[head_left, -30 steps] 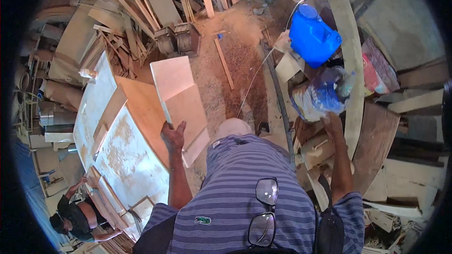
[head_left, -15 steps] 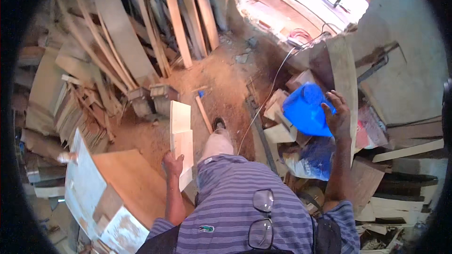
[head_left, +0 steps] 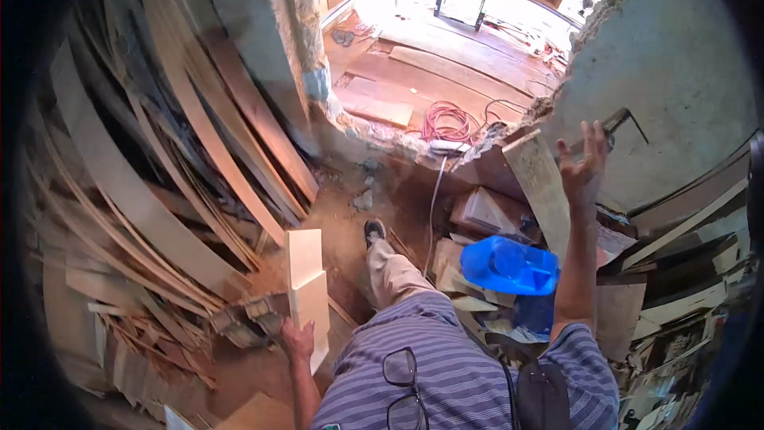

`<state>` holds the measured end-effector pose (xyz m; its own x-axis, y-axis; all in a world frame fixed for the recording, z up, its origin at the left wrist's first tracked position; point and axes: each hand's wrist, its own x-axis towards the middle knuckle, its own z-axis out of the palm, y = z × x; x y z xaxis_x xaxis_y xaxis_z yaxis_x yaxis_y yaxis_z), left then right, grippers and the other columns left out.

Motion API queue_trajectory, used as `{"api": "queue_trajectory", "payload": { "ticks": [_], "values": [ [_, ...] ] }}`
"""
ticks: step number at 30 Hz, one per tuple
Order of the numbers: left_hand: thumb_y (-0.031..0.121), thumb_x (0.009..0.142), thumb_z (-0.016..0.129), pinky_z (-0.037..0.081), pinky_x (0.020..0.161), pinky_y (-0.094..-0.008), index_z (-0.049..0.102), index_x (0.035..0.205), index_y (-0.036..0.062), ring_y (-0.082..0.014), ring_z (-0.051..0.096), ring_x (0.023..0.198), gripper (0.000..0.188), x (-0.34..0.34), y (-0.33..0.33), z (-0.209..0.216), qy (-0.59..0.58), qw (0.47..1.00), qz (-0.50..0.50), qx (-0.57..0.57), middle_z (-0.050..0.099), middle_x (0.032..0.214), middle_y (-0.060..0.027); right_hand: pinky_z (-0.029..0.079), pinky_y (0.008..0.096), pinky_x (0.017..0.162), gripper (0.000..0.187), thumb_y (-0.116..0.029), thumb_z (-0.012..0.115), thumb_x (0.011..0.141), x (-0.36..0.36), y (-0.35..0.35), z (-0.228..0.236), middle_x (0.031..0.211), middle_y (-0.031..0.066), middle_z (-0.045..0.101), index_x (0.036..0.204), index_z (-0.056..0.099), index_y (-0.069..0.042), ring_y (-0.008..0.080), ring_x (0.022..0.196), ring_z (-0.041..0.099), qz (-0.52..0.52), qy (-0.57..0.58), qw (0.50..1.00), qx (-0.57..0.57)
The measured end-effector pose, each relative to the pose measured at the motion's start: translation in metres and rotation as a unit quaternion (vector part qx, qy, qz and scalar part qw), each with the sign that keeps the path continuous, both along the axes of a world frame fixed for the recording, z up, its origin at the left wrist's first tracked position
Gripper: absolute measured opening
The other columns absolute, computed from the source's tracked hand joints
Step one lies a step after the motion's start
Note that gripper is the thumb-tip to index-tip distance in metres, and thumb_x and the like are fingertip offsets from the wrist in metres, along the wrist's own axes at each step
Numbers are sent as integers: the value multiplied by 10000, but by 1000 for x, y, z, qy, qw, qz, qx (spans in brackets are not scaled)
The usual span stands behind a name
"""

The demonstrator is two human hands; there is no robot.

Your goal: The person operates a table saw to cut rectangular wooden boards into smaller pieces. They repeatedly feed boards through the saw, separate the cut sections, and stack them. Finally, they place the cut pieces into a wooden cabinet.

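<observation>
My left hand (head_left: pixel 299 339) is closed around the edge of pale wooden boards (head_left: pixel 306 283), which overlap with one shifted lengthwise against the other and stand upright beside my leg. Raised at the right, my right hand (head_left: pixel 583 163) has its fingers spread and nothing in them. It is near the top of a leaning plank (head_left: pixel 541 183) and in front of the wall. Below and left of that forearm, a blue plastic jug (head_left: pixel 509 265) lies on a heap of offcuts, apart from the hand.
Long planks (head_left: pixel 211 119) lean along the left side. Ahead is a rough broken wall opening, with a coiled reddish hose (head_left: pixel 450 123) on the boards past its sill and a pale cable (head_left: pixel 436 215) hanging down. Wood scraps (head_left: pixel 676 310) pile up at the right.
The view has shifted forward toward the wall opening. My right hand has risen away from the blue jug, beside which it was. My left hand still holds the boards.
</observation>
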<state>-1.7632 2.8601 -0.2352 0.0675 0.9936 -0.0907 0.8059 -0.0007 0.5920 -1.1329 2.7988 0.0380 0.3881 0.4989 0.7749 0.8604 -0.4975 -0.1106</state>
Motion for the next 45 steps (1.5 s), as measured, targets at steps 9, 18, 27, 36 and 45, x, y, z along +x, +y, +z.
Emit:
{"api": "queue_trajectory", "payload": {
  "ticks": [9, 18, 27, 36, 45],
  "values": [
    [174, 663, 825, 486, 791, -512, 627, 877, -28, -442, 614, 879, 354, 127, 212, 66, 20, 997, -38, 57, 633, 884, -235, 329, 507, 1120, 1033, -593, 751, 780, 194, 175, 5, 1455, 329, 371, 1420, 358, 117, 446, 1354, 375, -219, -30, 932, 289],
    [105, 670, 811, 488, 735, -481, 626, 890, -31, -423, 610, 840, 318, 305, 419, 173, 30, 974, -167, 151, 610, 897, -214, 369, 580, 1056, 1004, -457, 797, 786, 287, 238, -30, 1382, 373, 406, 1405, 312, 167, 512, 1270, 439, -401, -191, 863, 242],
    [93, 712, 788, 480, 719, -487, 604, 888, -36, -459, 599, 813, 285, 452, 564, 211, 32, 959, -203, 193, 601, 861, -220, 366, 542, 1076, 869, -282, 768, 848, 288, 245, -29, 1419, 344, 393, 1434, 287, 143, 477, 1294, 441, -419, -179, 862, 222],
    [148, 735, 805, 525, 697, -469, 668, 885, -14, -408, 680, 784, 260, 558, 660, 176, -1, 955, -250, 162, 704, 843, -215, 374, 496, 1088, 863, -263, 754, 873, 293, 248, -28, 1453, 299, 374, 1469, 255, 111, 410, 1317, 443, -405, -184, 867, 223],
    [208, 711, 820, 527, 745, -457, 689, 934, 1, -396, 683, 838, 332, 657, 784, 44, 100, 958, -255, 90, 705, 876, -218, 493, 436, 999, 746, -141, 773, 862, 306, 258, -33, 1373, 267, 504, 1422, 344, 103, 338, 1197, 569, -423, -188, 854, 239]
  ]
}}
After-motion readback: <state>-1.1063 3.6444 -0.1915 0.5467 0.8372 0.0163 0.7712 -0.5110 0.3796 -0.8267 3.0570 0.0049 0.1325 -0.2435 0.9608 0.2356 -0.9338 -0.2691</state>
